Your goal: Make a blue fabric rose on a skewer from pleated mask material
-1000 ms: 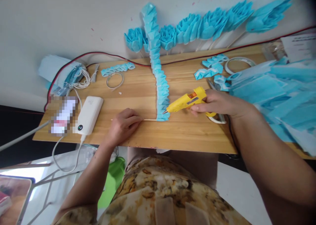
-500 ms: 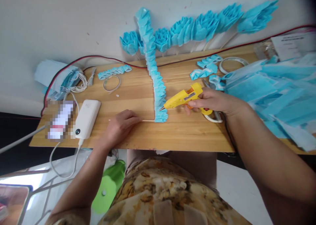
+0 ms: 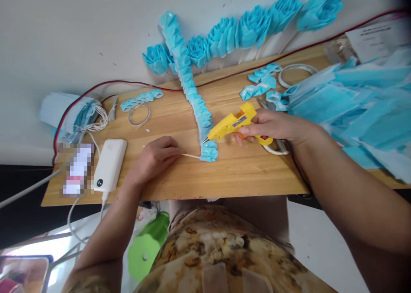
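Observation:
My right hand (image 3: pixel 276 126) grips a yellow glue gun (image 3: pixel 231 124); its nozzle points left at the near end of a long pleated blue strip (image 3: pixel 192 96) that runs from the wall down across the wooden table (image 3: pixel 231 177). My left hand (image 3: pixel 156 156) pinches a thin wooden stick (image 3: pixel 191 156) flat on the table. The stick's right end is tucked under the strip's last fold (image 3: pixel 208 153). The nozzle tip hovers just above that fold.
Several blue folded flowers (image 3: pixel 244 31) on sticks lean on the wall. A pile of blue masks (image 3: pixel 359 100) fills the right side. Short pleated pieces (image 3: pixel 261 81), tape rolls (image 3: pixel 295 72), a white power bank (image 3: pixel 109 164), a blurred phone (image 3: pixel 75 168) and cables lie about.
The glue gun's nozzle has moved a little left and up along the strip's end. My left hand has kept the stick in place; the view has tilted slightly.

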`<state>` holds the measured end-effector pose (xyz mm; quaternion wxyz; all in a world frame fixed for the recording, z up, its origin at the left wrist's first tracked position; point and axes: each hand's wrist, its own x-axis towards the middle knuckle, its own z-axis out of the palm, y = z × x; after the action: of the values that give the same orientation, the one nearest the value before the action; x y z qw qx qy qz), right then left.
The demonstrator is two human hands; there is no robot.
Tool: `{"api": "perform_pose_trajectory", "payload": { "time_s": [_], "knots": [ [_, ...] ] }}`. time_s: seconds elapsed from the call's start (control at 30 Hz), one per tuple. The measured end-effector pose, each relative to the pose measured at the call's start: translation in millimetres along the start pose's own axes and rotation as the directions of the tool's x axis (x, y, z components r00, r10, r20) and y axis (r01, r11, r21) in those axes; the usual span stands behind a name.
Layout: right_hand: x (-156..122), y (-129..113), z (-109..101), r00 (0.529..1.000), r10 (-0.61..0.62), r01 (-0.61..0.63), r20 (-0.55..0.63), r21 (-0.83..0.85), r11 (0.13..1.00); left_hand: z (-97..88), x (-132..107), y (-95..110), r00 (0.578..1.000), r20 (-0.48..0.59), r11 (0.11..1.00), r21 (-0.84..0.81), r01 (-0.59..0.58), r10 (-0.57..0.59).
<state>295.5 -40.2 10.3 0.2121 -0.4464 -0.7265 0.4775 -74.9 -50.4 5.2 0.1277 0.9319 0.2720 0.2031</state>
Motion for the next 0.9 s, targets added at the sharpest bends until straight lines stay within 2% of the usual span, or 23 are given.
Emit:
{"api": "perform_pose_trajectory", "payload": {
  "time_s": [0.07,0.1,0.57,0.63,0.73,0.83,0.9],
  "knots": [
    [1.2,0.4,-2.2,0.985,0.020,-0.031,0.173,0.061,0.998,1.7,-1.0,1.0,1.000,-0.012,1.000,-0.006,0.005,-0.005],
    [1.7,0.3,-3.6,0.976,0.022,-0.041,0.215,0.082,0.996,2.2,-1.6,1.7,1.000,-0.009,1.000,-0.005,0.013,-0.013],
    [3.4,1.4,-6.5,0.974,0.023,-0.047,0.224,0.103,0.994,7.1,-6.9,-2.1,0.999,-0.039,0.999,0.049,0.012,-0.011],
    [4.7,1.1,-4.9,0.988,0.025,-0.041,0.154,0.104,0.994,7.2,-6.9,-2.1,0.998,-0.069,0.998,0.067,0.002,0.003],
    [6.4,-0.3,-2.4,0.999,-0.004,0.011,-0.049,0.148,0.989,7.6,-6.7,-2.4,0.996,-0.094,0.998,0.061,-0.002,0.008],
    [5.9,-2.3,-2.7,0.971,-0.036,0.088,-0.236,0.212,0.973,8.0,-6.5,-2.6,0.995,-0.097,0.999,0.046,-0.015,0.019],
    [4.6,-4.4,-4.0,0.946,0.000,0.073,-0.325,0.211,0.975,8.2,-6.6,-2.8,0.995,-0.093,0.999,0.040,-0.017,0.021]
  ]
}}
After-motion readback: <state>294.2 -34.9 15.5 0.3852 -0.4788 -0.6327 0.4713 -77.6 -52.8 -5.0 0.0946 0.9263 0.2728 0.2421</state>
